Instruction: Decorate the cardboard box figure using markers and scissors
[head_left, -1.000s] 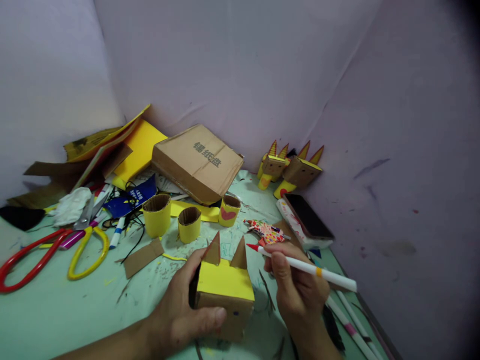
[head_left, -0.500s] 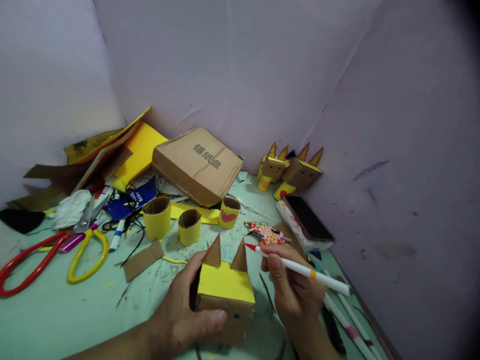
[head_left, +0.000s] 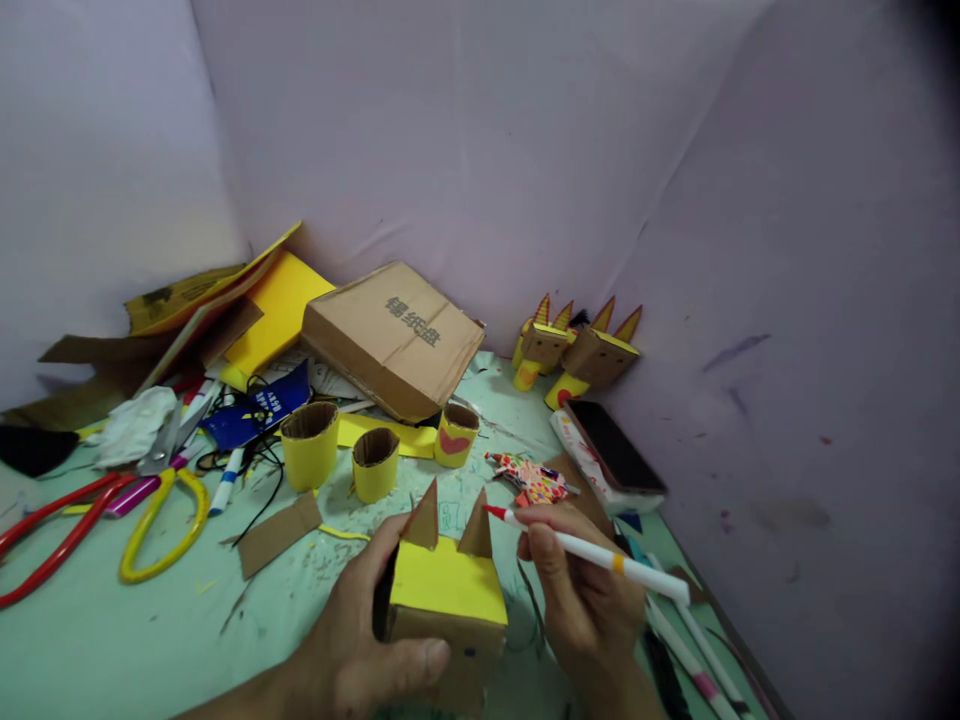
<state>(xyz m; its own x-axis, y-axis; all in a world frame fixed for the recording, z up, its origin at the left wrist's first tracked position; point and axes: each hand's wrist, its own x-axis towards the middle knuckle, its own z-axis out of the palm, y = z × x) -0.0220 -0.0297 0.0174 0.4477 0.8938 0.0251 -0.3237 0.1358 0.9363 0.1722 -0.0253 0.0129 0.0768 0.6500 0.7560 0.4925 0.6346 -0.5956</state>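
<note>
1. The left hand [head_left: 360, 650] is wrapped around a small cardboard box [head_left: 446, 615] with a yellow top. The thumb lies along the near side and the fingers curl behind the far side.
2. The box sits low in the middle of the view, on the pale green bench [head_left: 112, 640]. Two brown cardboard triangles [head_left: 450, 520] stand up on its far edge like ears.
3. A small dark dot shows on the brown near side of the box. It could be a drawn mark, but it is too small to tell.
4. The right hand [head_left: 581, 600] is closed on a white marker pen [head_left: 592, 555] with a red tip. The tip points left and is just beside the right ear, but I cannot tell if it touches.
5. Behind the box stand three short yellow tubes [head_left: 375, 462]. The one on the right has a red heart on it.
6. A flat brown carton [head_left: 394, 340] with printed writing leans near the back wall.
7. Two more little box animals [head_left: 577, 350] with pointy ears stand in the far corner.
8. A black phone [head_left: 611, 450] lies just beside them, on top of a white thing.
9. A bit of bright patterned paper [head_left: 532, 478] lies between the tubes and the phone.
10. On the left lie scissors with yellow handles [head_left: 161, 510], red handles [head_left: 52, 530] beside them, some pens and paper scraps.
11. More white pens [head_left: 697, 660] lie near the right hand, at the bench edge.
</note>
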